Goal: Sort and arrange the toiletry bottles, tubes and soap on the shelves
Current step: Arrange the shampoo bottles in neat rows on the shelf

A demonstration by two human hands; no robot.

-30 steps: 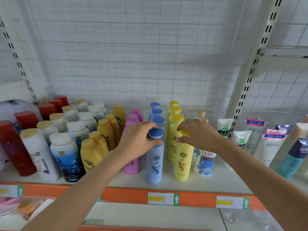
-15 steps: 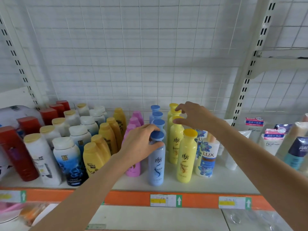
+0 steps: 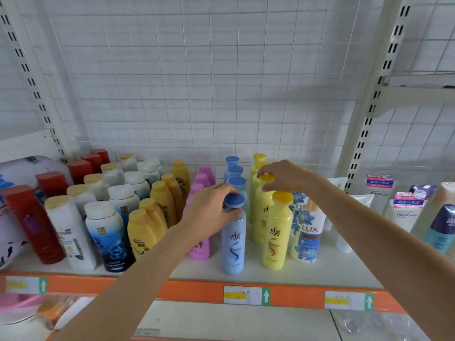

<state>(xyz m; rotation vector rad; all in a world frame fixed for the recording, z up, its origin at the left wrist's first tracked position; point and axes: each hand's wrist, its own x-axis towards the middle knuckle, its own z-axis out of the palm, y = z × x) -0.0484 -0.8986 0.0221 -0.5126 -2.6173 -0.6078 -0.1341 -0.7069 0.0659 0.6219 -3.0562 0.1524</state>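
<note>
We are gripping the blue round cap of the front pale blue plastic bottle with our left hand; just right of it, our right hand is pinching the second yellow plastic bottle by its cap

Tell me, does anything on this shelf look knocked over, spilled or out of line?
Nothing is spilled or toppled. The rows stand upright by colour. The left hand grips the front blue bottle at its cap; the right hand pinches the cap of the second yellow bottle.
</note>
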